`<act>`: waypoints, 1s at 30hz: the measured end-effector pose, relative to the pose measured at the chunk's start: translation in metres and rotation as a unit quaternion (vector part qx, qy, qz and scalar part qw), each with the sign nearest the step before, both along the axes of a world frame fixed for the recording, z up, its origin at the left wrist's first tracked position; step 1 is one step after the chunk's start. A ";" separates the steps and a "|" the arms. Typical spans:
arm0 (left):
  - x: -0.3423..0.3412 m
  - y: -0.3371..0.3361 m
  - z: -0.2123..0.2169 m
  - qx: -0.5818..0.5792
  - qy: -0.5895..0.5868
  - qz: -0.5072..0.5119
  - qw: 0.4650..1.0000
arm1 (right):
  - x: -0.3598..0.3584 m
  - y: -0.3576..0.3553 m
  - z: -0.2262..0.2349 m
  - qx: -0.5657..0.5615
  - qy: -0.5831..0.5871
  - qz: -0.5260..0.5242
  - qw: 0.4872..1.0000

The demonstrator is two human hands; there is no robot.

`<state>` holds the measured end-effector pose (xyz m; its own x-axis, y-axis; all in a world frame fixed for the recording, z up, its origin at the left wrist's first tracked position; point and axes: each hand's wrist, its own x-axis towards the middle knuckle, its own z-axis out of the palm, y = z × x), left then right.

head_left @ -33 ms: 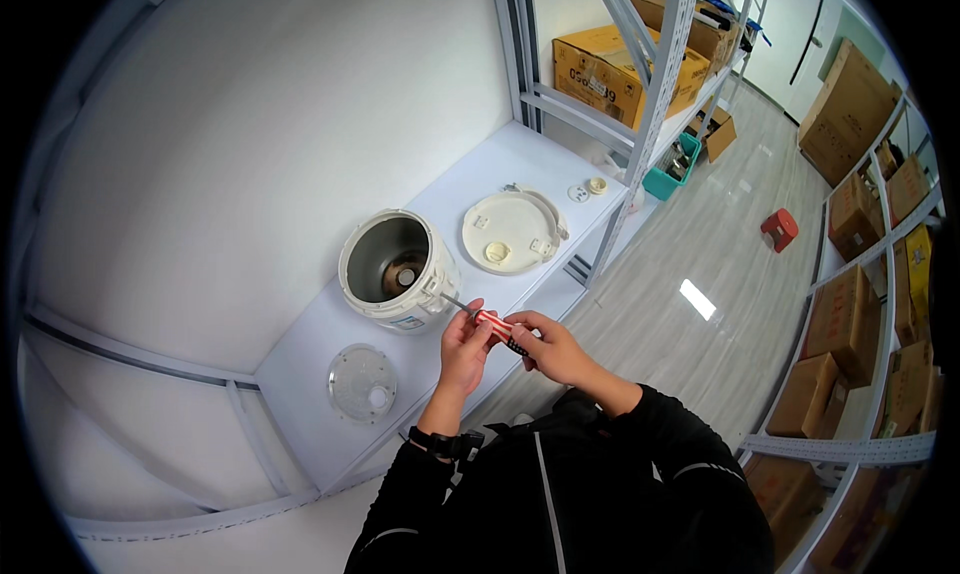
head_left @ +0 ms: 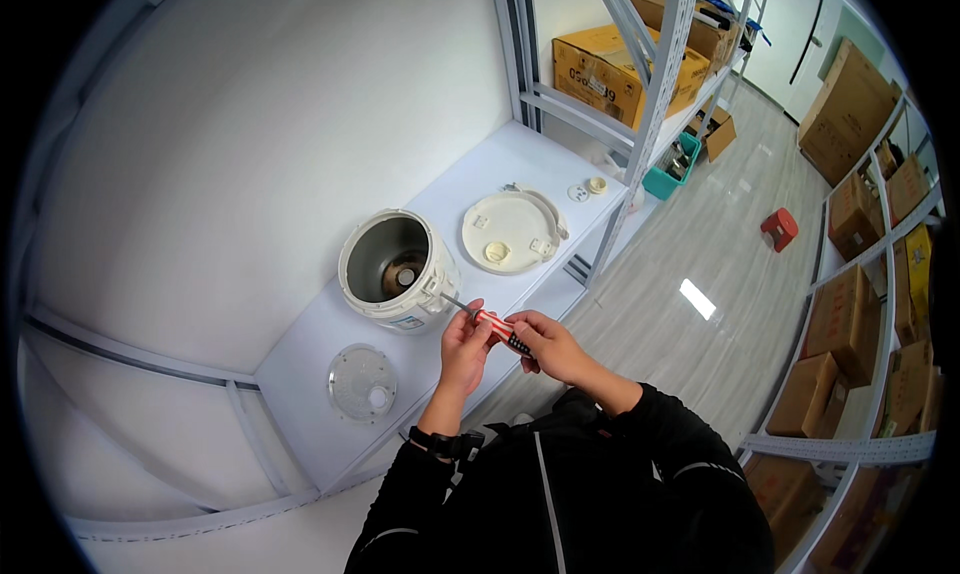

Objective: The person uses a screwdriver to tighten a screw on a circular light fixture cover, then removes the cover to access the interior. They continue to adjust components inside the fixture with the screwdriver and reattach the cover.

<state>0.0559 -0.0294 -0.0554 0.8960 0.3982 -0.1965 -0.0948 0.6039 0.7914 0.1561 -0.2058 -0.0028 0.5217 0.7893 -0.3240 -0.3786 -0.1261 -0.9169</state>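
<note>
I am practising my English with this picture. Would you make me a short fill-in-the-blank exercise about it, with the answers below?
1. The handle of the screwdriver has red and ____ stripes.
2. Of the left hand and the right hand, the one nearer the screwdriver's tip is the ____ hand.
3. The top of the white pot is ____, so its grey inside shows.
4. The small stool is ____ in colour.

Missing words: white; left; open; red.

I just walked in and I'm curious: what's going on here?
A person holds a screwdriver in the left hand and right hand, its tip at the side of an open pot on a shelf. What it meets there is too small to tell. A lid lies right of the pot, a disc left of the hands.
</note>
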 end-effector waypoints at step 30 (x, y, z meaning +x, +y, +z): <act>0.000 0.006 -0.006 0.036 0.032 0.004 0.999 | -0.019 0.005 0.006 -0.007 -0.520 -0.064 0.852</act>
<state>0.0559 -0.0229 -0.0610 0.8789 0.4212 -0.2238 -0.0475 0.5440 0.8377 0.1373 -0.2010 0.0033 0.6136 0.7042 0.3572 0.6257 -0.1577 -0.7639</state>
